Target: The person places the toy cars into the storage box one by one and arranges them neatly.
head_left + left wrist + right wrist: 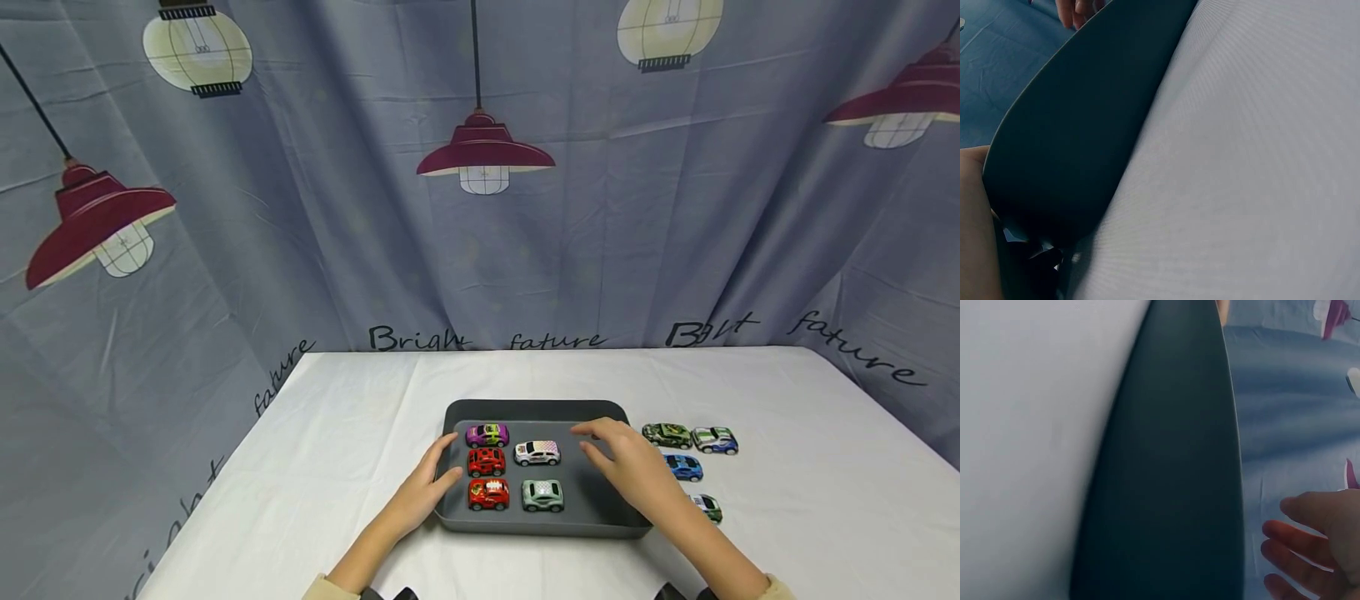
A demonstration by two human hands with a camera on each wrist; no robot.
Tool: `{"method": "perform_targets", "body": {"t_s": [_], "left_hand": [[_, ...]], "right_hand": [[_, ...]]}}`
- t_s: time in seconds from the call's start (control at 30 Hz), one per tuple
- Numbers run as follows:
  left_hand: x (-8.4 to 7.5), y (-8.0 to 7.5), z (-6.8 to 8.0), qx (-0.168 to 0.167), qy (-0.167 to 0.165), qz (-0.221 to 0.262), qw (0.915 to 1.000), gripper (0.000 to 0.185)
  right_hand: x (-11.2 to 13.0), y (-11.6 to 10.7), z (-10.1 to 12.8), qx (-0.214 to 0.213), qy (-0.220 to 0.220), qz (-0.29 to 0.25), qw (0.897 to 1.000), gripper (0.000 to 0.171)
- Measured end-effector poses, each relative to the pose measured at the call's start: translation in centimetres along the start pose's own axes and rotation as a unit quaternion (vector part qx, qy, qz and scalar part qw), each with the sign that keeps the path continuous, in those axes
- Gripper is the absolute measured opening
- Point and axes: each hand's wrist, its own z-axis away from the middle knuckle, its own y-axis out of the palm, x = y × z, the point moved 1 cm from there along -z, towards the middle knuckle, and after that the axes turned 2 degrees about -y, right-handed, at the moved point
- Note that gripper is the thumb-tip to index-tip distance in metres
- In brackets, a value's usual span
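While both hands sit at the dark tray (536, 411) on the white table (337, 433), five toy cars inside: two red (487, 461), one purple (487, 435), one white (537, 452), one green (542, 495), four more cars (683, 467) just right of tray, left hand (429, 483) resting on left rim, fingers relaxed, right hand (626, 467) spread loose over tray, holding nothing.
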Motion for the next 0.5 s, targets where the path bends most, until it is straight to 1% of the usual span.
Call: {"method": "perform_targets", "body": {"t_s": [0.3, 0.4, 0.5], "left_hand": [[0.0, 0.0, 0.1, 0.0, 0.002, 0.003, 1.0, 0.056], [0.0, 0.0, 0.1, 0.0, 0.003, 0.001, 1.0, 0.057], [0.0, 0.0, 0.1, 0.0, 0.003, 0.0, 1.0, 0.057]], "right_hand": [[-2.5, -2.5, 1.7, -0.038, -0.011, 0.031, 0.999, 0.024], [-3.9, -3.2, 2.2, -0.052, -0.006, 0.033, 0.998, 0.025], [-5.2, -3.9, 2.8, -0.05, 0.009, 0.029, 0.998, 0.025]]}}
